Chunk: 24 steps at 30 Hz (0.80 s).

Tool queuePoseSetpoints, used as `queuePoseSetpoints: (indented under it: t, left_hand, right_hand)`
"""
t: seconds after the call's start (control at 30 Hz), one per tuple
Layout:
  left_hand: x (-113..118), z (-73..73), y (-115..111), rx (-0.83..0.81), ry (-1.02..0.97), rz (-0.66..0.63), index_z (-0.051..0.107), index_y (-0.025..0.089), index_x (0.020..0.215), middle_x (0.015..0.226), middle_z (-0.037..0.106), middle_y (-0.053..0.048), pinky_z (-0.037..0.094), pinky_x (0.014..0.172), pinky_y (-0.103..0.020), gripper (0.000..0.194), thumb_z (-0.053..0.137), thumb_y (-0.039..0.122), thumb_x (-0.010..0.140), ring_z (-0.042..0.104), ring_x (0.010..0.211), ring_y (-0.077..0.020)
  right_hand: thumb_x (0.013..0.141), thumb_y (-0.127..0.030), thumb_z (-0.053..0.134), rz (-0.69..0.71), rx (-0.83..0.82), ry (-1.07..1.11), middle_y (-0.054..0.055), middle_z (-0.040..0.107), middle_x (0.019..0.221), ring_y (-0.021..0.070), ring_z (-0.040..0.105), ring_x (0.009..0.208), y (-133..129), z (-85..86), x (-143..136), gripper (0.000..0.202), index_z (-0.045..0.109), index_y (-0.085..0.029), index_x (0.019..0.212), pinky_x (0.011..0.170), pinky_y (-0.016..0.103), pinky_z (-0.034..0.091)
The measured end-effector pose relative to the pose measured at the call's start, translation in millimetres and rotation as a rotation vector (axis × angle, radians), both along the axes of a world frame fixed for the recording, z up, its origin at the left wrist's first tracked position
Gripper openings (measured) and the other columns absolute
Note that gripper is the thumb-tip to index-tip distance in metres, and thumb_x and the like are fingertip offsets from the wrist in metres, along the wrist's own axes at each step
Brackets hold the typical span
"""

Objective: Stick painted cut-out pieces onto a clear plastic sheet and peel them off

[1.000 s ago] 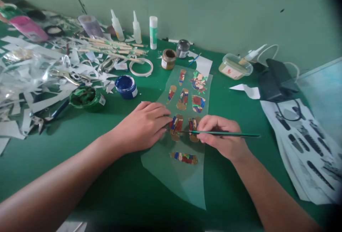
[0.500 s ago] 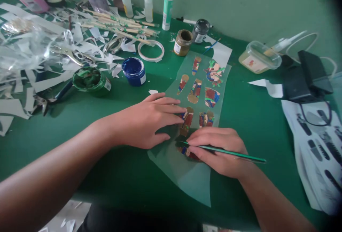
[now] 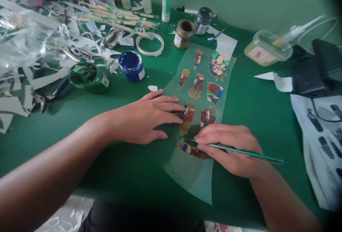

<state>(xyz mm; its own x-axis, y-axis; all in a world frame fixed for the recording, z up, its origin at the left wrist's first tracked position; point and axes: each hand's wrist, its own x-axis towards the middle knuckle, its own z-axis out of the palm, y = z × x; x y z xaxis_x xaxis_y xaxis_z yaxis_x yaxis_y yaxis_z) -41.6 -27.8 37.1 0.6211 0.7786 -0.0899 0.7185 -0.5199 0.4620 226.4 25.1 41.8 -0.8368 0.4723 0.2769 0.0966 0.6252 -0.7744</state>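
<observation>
My left hand (image 3: 144, 120) lies flat with its fingers spread, its fingertips on the left edge of a translucent sheet (image 3: 192, 178). Between the thumb and fingers of my right hand (image 3: 229, 148) is a thin green brush (image 3: 248, 153), its tip pointing left over the sheet. Several painted pieces in brown, blue, red and green are on the sheet. One long piece (image 3: 191, 151) lies just below the brush tip, its right end near my right thumb. Another piece (image 3: 196, 86) is higher up, beyond my left fingertips.
Open jars of blue paint (image 3: 131, 66), green paint (image 3: 88, 77) and brown paint (image 3: 184, 34) stand beyond my hands. Paper scraps, pliers and wooden sticks (image 3: 120, 18) cover the left. A plastic tub (image 3: 267, 48), black device and printed paper (image 3: 320, 146) are at the right.
My right hand and the brush have moved a little to the right, uncovering more of the long painted piece. The view has shifted slightly; my left hand stays spread on the sheet's edge.
</observation>
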Motion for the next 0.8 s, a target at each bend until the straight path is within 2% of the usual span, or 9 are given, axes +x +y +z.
queuePoseSetpoints:
  t: [0.37, 0.6, 0.8]
  left_hand:
    - [-1, -2.1, 1, 0.000, 0.004, 0.001, 0.056, 0.034, 0.137, 0.156, 0.043, 0.000, 0.008, 0.124, -0.053, 0.048, 0.064, 0.032, 0.089, 0.030, 0.148, -0.0275]
    - [-3, -4.6, 1, 0.020, -0.017, -0.003, 0.055, 0.034, 0.137, 0.156, 0.043, 0.000, 0.008, 0.124, -0.052, 0.048, 0.064, 0.032, 0.090, 0.031, 0.148, -0.0270]
    - [-4, -7.8, 1, 0.018, -0.031, 0.001, 0.054, 0.037, 0.139, 0.156, 0.043, 0.001, 0.009, 0.124, -0.054, 0.053, 0.066, 0.032, 0.088, 0.032, 0.148, -0.0288]
  right_hand:
    - [0.082, -0.006, 0.071, 0.016, 0.004, -0.019, 0.007, 0.076, 0.087, 0.0130, 0.072, 0.080, 0, 3.1, 10, 0.010, 0.071, -0.013, 0.089, 0.074, 0.022, 0.058]
    - [0.080, -0.006, 0.072, -0.005, 0.041, -0.041, 0.005, 0.075, 0.086, 0.0135, 0.071, 0.078, 7, 1.2, 24, 0.013, 0.071, -0.016, 0.089, 0.069, 0.023, 0.058]
    - [0.081, -0.007, 0.070, -0.006, 0.060, -0.070, 0.003, 0.075, 0.085, 0.0151, 0.072, 0.076, 8, 8.1, 31, 0.016, 0.072, -0.019, 0.091, 0.066, 0.025, 0.058]
